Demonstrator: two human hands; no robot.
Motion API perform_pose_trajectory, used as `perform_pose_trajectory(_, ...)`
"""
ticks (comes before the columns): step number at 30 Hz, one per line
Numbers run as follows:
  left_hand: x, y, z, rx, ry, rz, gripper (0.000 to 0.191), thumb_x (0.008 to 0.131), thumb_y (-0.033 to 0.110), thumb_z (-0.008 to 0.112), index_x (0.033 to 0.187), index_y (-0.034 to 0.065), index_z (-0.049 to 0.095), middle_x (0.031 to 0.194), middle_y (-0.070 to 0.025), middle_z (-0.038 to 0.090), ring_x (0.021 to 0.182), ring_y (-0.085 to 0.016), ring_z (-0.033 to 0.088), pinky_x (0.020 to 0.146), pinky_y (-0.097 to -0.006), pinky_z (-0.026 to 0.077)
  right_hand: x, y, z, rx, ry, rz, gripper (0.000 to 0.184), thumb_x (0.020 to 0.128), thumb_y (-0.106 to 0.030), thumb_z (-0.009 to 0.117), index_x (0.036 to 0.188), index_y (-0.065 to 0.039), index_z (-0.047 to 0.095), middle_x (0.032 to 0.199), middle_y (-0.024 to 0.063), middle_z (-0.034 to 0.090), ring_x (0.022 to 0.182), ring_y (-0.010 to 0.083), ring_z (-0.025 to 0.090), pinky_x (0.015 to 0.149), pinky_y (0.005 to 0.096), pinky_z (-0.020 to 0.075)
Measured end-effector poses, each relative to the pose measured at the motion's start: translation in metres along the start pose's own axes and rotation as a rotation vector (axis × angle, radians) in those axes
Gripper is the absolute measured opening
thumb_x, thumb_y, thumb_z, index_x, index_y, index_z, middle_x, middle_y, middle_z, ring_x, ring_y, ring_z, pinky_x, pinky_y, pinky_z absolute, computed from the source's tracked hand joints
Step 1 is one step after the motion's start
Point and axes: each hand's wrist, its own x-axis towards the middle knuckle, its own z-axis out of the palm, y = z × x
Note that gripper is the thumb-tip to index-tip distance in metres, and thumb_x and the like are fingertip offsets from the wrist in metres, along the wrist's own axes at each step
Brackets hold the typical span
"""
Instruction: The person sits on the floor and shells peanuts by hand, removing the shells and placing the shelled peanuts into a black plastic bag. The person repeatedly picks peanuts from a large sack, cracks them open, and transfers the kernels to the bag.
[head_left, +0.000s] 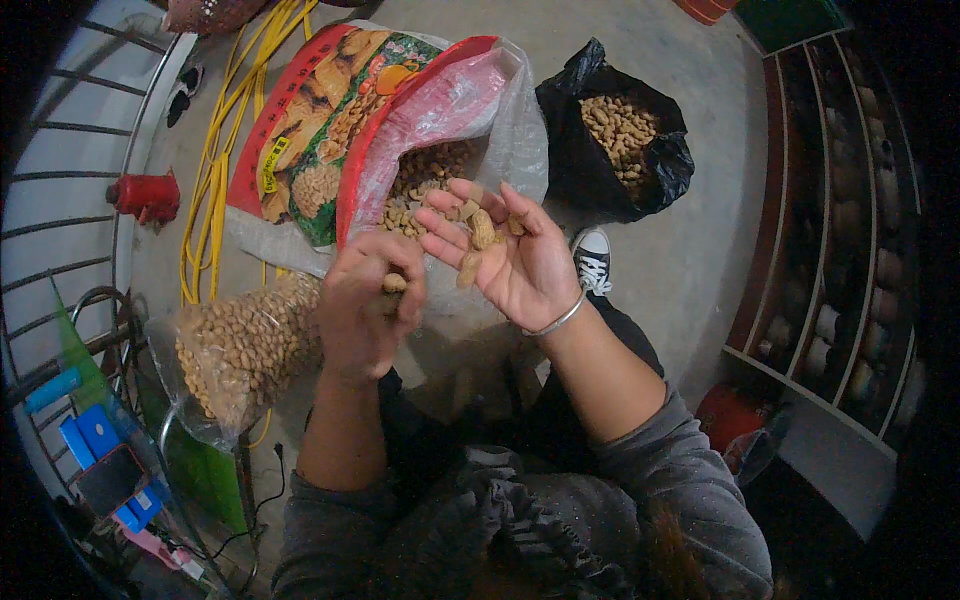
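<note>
My right hand (525, 259) is palm up with fingers spread and a silver bangle at the wrist. Several unshelled peanuts (483, 231) rest on its palm and fingers. Beside it, my left hand (367, 300) is curled and blurred by motion, with a peanut (394, 283) among its fingers. Both hands are above the mouth of a large printed woven sack (307, 127), which lies on its side with loose peanuts (435, 169) inside. A clear plastic bag (247, 352) full of shelled kernels stands left of my left hand. Beyond my right hand, an open black plastic bag (551, 142) holds unshelled peanuts (619, 131).
Yellow cable or hose (206, 195) runs along the floor near a metal railing (64, 176) and a red object (146, 196). At lower left, a phone (112, 480) sits in a blue holder. A shoe rack (776, 225) lines the right. My sneaker (592, 262) is beside the black bag.
</note>
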Motion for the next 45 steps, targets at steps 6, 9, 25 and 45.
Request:
perform_pose_trajectory(6, 0.000, -0.026, 0.027, 1.265, 0.180, 0.077, 0.022, 0.076, 0.023, 0.058, 0.087, 0.0054, 0.051, 0.076, -0.0024, 0.057, 0.061, -0.012, 0.055, 0.051, -0.0262, 0.043, -0.001, 0.003, -0.001, -0.008, -0.063, 0.002, 0.042, 0.087, -0.027, 0.033, 0.115, 0.005, 0.038, 0.117, 0.0205, 0.042, 0.111, 0.0329, 0.040, 0.094, 0.0411, 0.0336)
perform_pose_trajectory(9, 0.000, -0.027, 0.029, 1.155, 0.232, 0.001, 0.016, 0.078, 0.016, 0.055, 0.088, 0.0046, 0.050, 0.074, -0.0028, 0.056, 0.059, -0.009, 0.052, 0.050, -0.0244, 0.042, -0.003, 0.003, -0.002, -0.007, -0.059, 0.015, 0.042, 0.087, -0.027, 0.033, 0.115, 0.005, 0.038, 0.118, 0.0195, 0.042, 0.112, 0.0321, 0.040, 0.093, 0.0401, 0.0341)
perform_pose_trajectory(25, -0.004, -0.033, 0.010, 1.216, 0.204, 0.193, 0.023, 0.077, 0.015, 0.055, 0.095, 0.0039, 0.046, 0.075, -0.0048, 0.055, 0.057, -0.016, 0.054, 0.053, -0.0258, 0.044, -0.013, 0.020, 0.004, -0.271, -0.106, 0.009, 0.043, 0.087, -0.027, 0.033, 0.120, 0.000, 0.036, 0.123, 0.0146, 0.039, 0.114, 0.0224, 0.038, 0.099, 0.0354, 0.0239)
perform_pose_trajectory(45, -0.006, -0.026, 0.013, 0.965, 0.374, 0.230, 0.017, 0.077, 0.010, 0.055, 0.092, 0.0009, 0.054, 0.078, -0.0064, 0.060, 0.070, -0.015, 0.058, 0.062, -0.0255, 0.045, -0.015, 0.012, -0.004, -0.248, -0.027, -0.014, 0.048, 0.089, -0.034, 0.029, 0.118, 0.003, 0.035, 0.114, 0.0177, 0.046, 0.104, 0.0242, 0.046, 0.089, 0.0342, 0.0383)
